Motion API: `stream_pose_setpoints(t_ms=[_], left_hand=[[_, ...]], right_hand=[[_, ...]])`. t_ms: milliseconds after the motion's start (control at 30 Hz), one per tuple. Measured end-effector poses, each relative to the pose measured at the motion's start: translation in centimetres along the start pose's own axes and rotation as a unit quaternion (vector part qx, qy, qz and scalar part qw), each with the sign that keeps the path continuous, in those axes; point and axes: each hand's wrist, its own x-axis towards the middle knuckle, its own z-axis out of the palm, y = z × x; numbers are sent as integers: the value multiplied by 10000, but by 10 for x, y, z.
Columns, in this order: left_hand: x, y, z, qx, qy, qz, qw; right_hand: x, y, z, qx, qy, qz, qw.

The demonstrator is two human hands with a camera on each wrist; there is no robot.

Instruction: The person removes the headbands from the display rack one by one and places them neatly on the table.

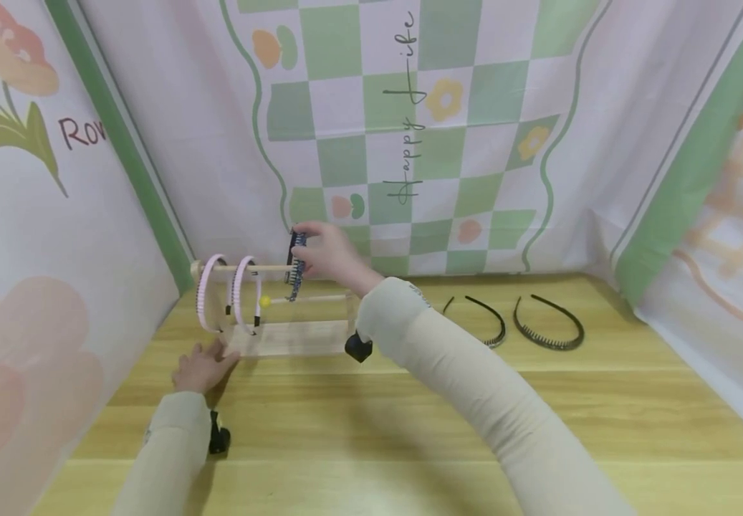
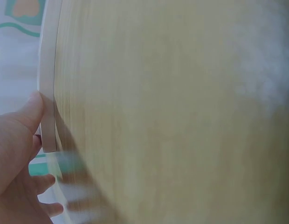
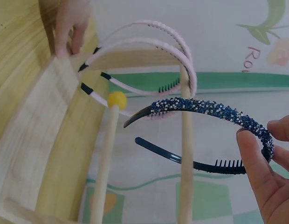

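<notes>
My right hand (image 1: pixel 332 254) pinches a dark headband (image 3: pixel 205 106) covered in blue and silver sequins, with comb teeth inside. That headband is at the upper rod of a wooden headband rack (image 1: pixel 307 340); the rod appears to run between its two arms. Two pink headbands (image 1: pixel 237 294) hang on the same rod farther left. On a lower rod, a yellow ball (image 3: pixel 117 100) caps the end. Low at the rack's left end, my left hand (image 1: pixel 200 369) grips the base corner, thumb on its front edge, as the left wrist view shows.
Two dark headbands lie on the wooden table to the right: one (image 1: pixel 558 345) in full view, the other (image 1: pixel 495 315) partly behind my right sleeve. A patterned cloth (image 1: pixel 384 107) hangs behind the table, and cloth walls stand on both sides.
</notes>
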Motion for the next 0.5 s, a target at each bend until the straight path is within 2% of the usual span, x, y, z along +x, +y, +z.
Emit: stream_pose_setpoints(t_ms=[233, 500], left_hand=[[-3, 2, -1, 31, 13, 17, 10000], [-4, 3, -2, 39, -23, 13, 10000]], right_hand=[[-5, 3, -18, 195, 218, 3, 9996], [-12, 9, -38, 155, 377, -82, 9991]])
